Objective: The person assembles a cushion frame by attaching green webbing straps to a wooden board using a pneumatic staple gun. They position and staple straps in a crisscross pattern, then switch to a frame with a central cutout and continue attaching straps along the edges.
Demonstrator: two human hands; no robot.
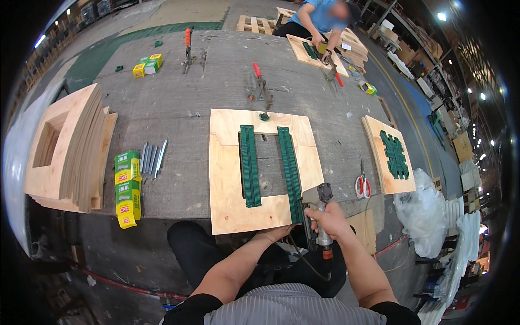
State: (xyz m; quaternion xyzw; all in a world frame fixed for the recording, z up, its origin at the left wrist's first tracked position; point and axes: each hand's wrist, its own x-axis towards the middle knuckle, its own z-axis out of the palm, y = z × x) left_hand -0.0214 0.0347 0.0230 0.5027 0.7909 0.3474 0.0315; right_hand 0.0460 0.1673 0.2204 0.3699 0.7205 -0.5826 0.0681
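Observation:
A plywood frame (225,179) with a rectangular opening lies before me on the table. Two green webbing strips run lengthwise over it: the left strip (249,165) along the opening's left side, the right strip (288,168) reaching down to the front edge. My right hand (331,221) is wrapped around a pneumatic staple gun (323,234), its head over the right strip's near end. My left hand (277,233) is at the frame's front edge, by that same strip end; its fingers are mostly hidden. A red-handled toggle clamp (261,84) bears on the frame's far edge.
At left stand stacked plywood frames (67,141), yellow-green staple boxes (128,187) and staple strips (154,157). Scissors (363,184) and a board with green webbing pieces (385,157) lie at right. A co-worker (319,24) handles another board (338,65) across the table. An air hose (309,265) hangs below.

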